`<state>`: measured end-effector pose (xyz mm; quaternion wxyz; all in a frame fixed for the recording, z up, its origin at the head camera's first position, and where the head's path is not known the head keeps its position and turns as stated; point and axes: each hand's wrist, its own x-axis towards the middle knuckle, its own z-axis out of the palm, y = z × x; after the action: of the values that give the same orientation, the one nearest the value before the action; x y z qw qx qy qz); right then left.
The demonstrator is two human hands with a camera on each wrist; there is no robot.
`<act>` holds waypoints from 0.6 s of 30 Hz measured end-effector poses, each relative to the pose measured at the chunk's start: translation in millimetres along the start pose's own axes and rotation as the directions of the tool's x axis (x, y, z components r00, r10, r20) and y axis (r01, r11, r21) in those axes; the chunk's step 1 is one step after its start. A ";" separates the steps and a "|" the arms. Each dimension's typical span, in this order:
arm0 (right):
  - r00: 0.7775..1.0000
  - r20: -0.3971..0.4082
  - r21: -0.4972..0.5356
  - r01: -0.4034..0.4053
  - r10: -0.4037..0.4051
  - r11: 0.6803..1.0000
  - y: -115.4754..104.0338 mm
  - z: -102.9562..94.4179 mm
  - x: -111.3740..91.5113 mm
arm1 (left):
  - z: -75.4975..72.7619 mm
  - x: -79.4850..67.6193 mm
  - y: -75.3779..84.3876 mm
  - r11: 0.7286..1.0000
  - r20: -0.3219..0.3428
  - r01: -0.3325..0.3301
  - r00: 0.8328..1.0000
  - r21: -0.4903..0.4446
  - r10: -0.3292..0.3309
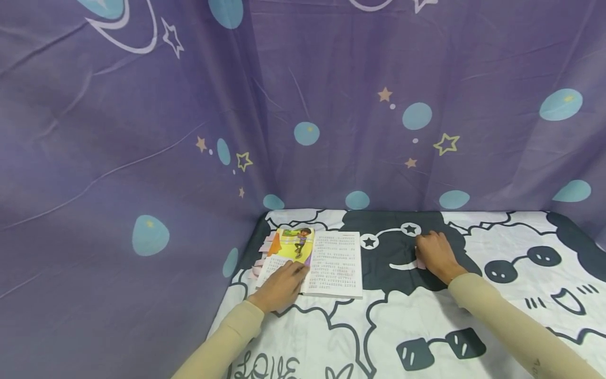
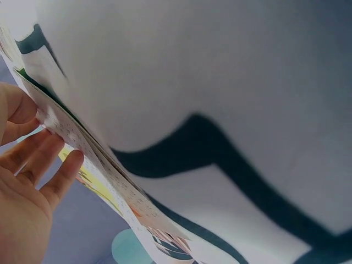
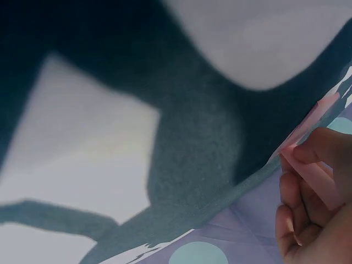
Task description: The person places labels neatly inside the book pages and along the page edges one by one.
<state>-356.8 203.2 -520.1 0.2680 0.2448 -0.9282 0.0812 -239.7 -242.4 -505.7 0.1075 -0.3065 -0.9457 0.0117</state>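
Note:
An open book (image 1: 333, 263) lies on the bed-like cloth at the left, printed text on its right page and a colourful picture of a child on its left page. My left hand (image 1: 282, 287) rests on the lower left page near the spine; in the left wrist view the fingers of this hand (image 2: 33, 170) are extended against the page (image 2: 71, 129). Off to the right of the book, my right hand (image 1: 437, 256) pinches a pink paper strip (image 3: 316, 179) between thumb and fingers. More pink (image 3: 313, 118) shows beyond the fingertips, close along the cloth.
Several pink strips (image 1: 259, 267) stick out past the book's left edge. Below lies a black-and-white cartoon-print cloth (image 1: 426, 310). A purple curtain (image 1: 331, 173) with stars and blue dots hangs behind and along the left side.

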 end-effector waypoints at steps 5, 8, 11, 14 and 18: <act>1.000 -0.010 0.012 0.013 -0.013 1.000 2.5 -1.1 1.6 | -1.5 0.4 1.0 1.000 0.003 0.008 1.000 -0.005 -0.008; 1.000 -0.017 0.021 0.021 -0.021 1.000 3.4 -2.4 3.2 | -2.2 0.6 1.2 1.000 0.004 0.013 1.000 -0.005 -0.013; 0.999 -0.018 0.036 0.027 -0.026 0.999 4.3 -3.5 4.2 | -2.7 0.5 1.6 1.000 0.007 0.014 1.000 -0.005 -0.014; 0.999 -0.009 0.047 0.032 -0.032 0.998 5.5 -4.8 4.9 | -3.0 0.3 2.3 1.000 0.010 0.013 1.000 -0.004 -0.013; 0.999 0.017 0.054 0.035 -0.036 0.998 6.5 -7.5 6.3 | -3.2 0.1 3.1 1.000 0.012 0.011 1.000 0.000 -0.011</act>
<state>-361.3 208.4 -510.5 0.2543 0.2690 -0.9236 0.0994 -237.3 -240.0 -502.8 0.1018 -0.3012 -0.9480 0.0128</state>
